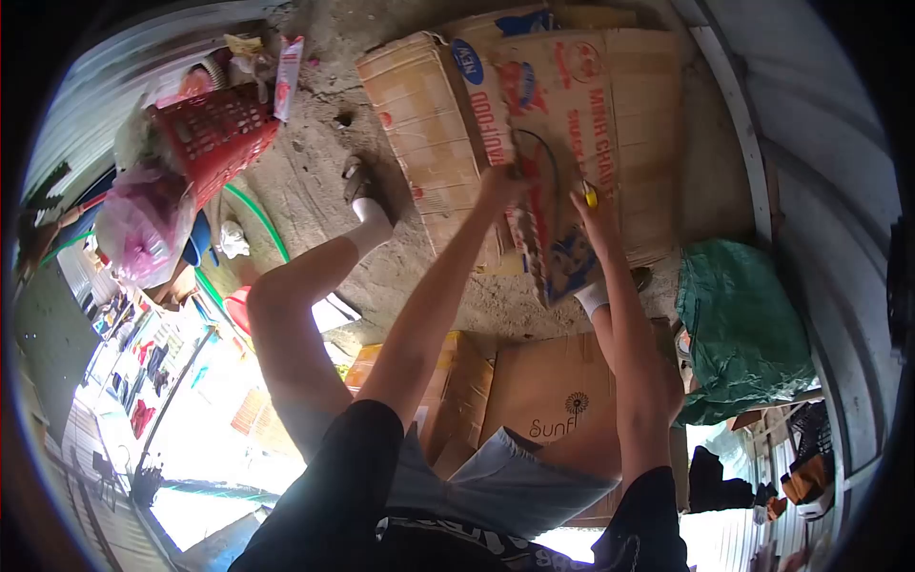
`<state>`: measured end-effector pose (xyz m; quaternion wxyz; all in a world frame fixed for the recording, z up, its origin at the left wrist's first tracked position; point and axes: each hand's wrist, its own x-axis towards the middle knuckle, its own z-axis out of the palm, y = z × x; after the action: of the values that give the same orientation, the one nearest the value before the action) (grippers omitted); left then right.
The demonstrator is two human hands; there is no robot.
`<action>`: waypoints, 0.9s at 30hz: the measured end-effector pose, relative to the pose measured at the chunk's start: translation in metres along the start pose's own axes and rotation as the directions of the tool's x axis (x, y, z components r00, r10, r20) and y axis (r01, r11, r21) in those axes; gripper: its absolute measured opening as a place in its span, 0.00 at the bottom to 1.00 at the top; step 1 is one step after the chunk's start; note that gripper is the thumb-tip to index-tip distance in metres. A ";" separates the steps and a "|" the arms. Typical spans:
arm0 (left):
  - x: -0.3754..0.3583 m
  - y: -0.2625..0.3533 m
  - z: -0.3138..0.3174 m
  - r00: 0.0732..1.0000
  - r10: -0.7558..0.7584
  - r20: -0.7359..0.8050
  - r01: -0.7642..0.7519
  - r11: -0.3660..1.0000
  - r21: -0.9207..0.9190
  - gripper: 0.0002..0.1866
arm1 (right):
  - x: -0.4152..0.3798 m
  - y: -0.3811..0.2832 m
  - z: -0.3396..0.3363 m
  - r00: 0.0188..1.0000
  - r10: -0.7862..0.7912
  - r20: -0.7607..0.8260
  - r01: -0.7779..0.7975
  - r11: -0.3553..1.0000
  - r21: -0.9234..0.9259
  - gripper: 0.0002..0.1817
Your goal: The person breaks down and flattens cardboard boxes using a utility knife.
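Flattened brown cardboard (648, 143) with red print and a blue "NEW" label lies on the dirt floor beyond my knees. My left hand (505, 184) is closed on the raised edge of a printed cardboard flap (548, 229) near its middle. To the right, my right hand (593, 205) is closed round a small yellow-handled tool (590, 195), over the printed cardboard. The tool's tip is too small to make out. A thin dark curved strip (548, 153) shows on the cardboard between my hands.
A red plastic basket (214, 133) with bags stands at the upper left, near a green hose (257, 217). Behind my legs are cardboard boxes (534, 381). A green tarp sack (739, 324) sits at the right beside a metal wall (820, 219).
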<state>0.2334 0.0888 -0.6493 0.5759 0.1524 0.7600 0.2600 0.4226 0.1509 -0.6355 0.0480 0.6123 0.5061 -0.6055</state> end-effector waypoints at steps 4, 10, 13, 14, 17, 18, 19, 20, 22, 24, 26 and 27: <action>-0.069 0.086 0.018 0.992 0.087 -0.087 -0.071 0.983 0.166 0.15 | -0.085 -0.087 -0.006 0.932 -0.351 -0.087 0.326 0.920 -0.220 0.30; -0.199 0.204 0.026 0.992 0.112 -0.062 -0.099 0.980 0.174 0.17 | -0.199 -0.158 -0.057 0.894 -0.289 -0.342 0.252 0.956 -0.148 0.31; -0.241 0.211 0.023 0.950 0.222 0.221 -0.189 0.969 -0.160 0.21 | -0.233 -0.158 -0.091 0.884 -0.183 -0.430 0.188 0.982 -0.032 0.23; -0.249 0.203 0.020 0.858 0.364 0.364 -0.215 0.896 -0.390 0.24 | -0.243 -0.160 -0.102 0.882 -0.187 -0.433 0.190 0.981 -0.038 0.23; -0.256 0.198 -0.005 0.842 0.360 0.403 -0.138 0.864 -0.484 0.21 | -0.265 -0.176 -0.131 0.901 -0.104 -0.421 0.119 0.993 0.010 0.18; -0.252 0.192 -0.012 0.877 0.309 0.369 -0.086 0.855 -0.512 0.20 | -0.269 -0.181 -0.137 0.898 -0.025 -0.438 0.111 0.979 0.172 0.17; -0.231 0.172 -0.017 0.963 0.145 0.227 -0.008 0.857 -0.515 0.20 | -0.270 -0.183 -0.144 0.895 0.053 -0.443 0.108 0.938 0.330 0.17; -0.205 0.149 -0.028 0.983 0.170 0.068 -0.099 0.805 -0.585 0.25 | -0.268 -0.180 -0.155 0.912 -0.018 -0.409 0.187 0.907 0.377 0.18; -0.127 0.080 -0.053 0.965 0.076 -0.250 -0.176 0.899 -0.402 0.26 | -0.260 -0.178 -0.179 0.936 -0.012 -0.351 0.165 0.898 0.409 0.18; -0.100 0.074 -0.069 0.980 0.100 -0.174 -0.163 0.903 -0.397 0.25 | -0.246 -0.159 -0.197 0.959 0.028 -0.282 0.109 0.882 0.458 0.20; -0.088 0.074 -0.076 0.988 0.145 -0.044 -0.150 0.904 -0.399 0.25 | -0.219 -0.129 -0.213 0.985 0.021 -0.171 0.068 0.865 0.497 0.21; -0.087 0.066 -0.078 0.986 0.163 0.019 -0.141 0.903 -0.406 0.25 | -0.204 -0.117 -0.218 0.999 -0.006 -0.053 0.033 0.853 0.522 0.23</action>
<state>0.1794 0.0797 -0.5265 0.5927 0.0959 0.6604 0.4510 0.5448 0.2394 -0.3523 -0.1387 0.6120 0.3301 -0.7052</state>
